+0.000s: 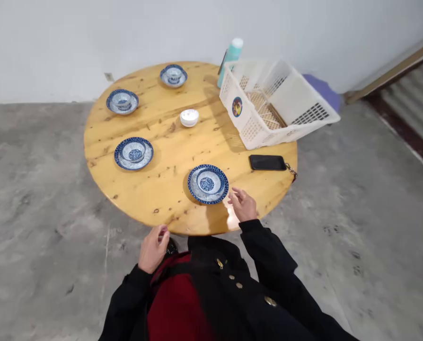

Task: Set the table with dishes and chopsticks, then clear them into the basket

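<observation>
My right hand (243, 205) is just off the right rim of the nearest blue-and-white plate (193, 188), its fingers apart and holding nothing. A matching bowl (208, 182) rests on that plate. At the table's front edge my left hand (154, 247) hangs loosely curled, with a gap between thumb and fingers and nothing in it. Three more plates stand around the left and back of the table: a left plate (140, 166), a far-left plate (109, 102) and a back plate (183, 81). Each carries a small patterned bowl. Near the middle sits a stack of small white bowls (189, 118).
A white plastic basket (238, 128) occupies the right side of the round wooden table (169, 189). Behind it stands a turquoise bottle (232, 54). A black phone (267, 162) with a strap lies near the right edge. Something purple (323, 92) shows beyond the basket.
</observation>
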A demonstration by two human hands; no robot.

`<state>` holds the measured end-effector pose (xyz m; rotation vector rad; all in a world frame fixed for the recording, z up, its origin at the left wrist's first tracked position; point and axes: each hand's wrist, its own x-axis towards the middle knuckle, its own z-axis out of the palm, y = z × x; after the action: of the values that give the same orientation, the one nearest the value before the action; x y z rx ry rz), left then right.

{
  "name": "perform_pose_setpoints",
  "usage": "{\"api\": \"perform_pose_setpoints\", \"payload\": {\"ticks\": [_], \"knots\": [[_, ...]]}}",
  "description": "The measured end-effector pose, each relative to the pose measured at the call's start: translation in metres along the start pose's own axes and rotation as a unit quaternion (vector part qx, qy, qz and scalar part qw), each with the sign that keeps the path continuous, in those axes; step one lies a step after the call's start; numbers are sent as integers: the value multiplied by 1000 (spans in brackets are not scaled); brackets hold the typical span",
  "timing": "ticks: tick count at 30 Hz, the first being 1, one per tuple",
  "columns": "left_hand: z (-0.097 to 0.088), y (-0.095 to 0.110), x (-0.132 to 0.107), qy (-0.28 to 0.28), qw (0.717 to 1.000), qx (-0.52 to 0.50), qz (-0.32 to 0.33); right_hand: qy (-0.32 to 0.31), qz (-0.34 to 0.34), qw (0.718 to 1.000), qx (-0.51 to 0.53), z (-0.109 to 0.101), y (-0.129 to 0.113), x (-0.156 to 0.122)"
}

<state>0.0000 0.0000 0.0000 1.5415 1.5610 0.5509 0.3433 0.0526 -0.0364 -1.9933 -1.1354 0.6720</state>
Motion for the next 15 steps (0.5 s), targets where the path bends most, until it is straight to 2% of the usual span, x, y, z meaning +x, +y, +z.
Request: {"api": "perform_pose_setpoints", "payload": {"ticks": [2,4,7,11,13,15], "knots": [[3,2,9,-24,1000,4,5,-10,-14,1000,12,-3,-9,14],[5,7,19,-46,999,12,9,-20,-38,999,26,-4,-23,39],[4,16,36,-71,997,22,14,-49,-57,996,45,4,-50,94],[-2,24,61,-66,998,21,10,-117,-47,992,10,26,-81,170],[-3,26,75,-61,998,11,-3,-124,-60,989,-53,35,-82,193],[1,28,90,-60,998,-6,-20,-116,-70,984,-119,37,-71,200]]}}
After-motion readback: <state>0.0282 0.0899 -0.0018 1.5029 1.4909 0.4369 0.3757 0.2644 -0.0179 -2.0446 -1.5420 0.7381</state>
